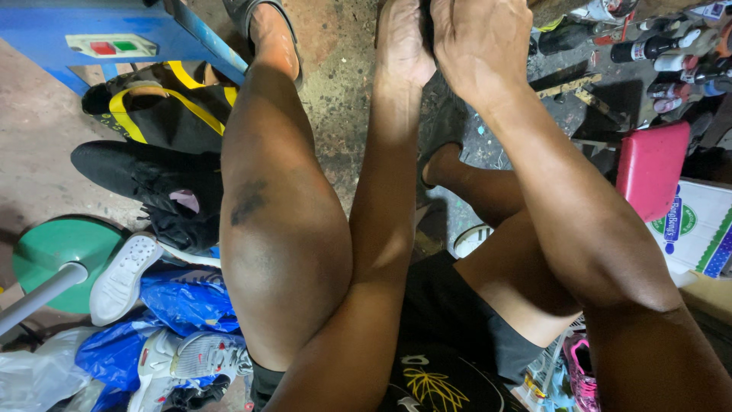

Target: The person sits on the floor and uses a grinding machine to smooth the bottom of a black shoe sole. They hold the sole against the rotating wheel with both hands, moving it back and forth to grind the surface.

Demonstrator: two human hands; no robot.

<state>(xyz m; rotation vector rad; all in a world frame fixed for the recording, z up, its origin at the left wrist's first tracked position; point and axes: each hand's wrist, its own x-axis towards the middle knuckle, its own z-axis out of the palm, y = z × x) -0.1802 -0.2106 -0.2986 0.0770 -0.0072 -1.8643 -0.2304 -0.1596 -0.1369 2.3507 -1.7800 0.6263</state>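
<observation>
Up top, both hands, left hand and right hand, clasped around a dark object, mostly hidden between.

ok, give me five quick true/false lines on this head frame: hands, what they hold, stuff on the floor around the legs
1. Both hands meet at the top of the frame on a dark object. True: left hand and right hand close around a dark object, mostly hidden.
2. A white sneaker lies sole-up left of the legs. True: white sneaker.
3. The box on the right is green. False: the pink box is pink.
4. The round base at the left is red. False: the green round base is green.
5. Bottles stand at the upper right. True: bottles.
</observation>
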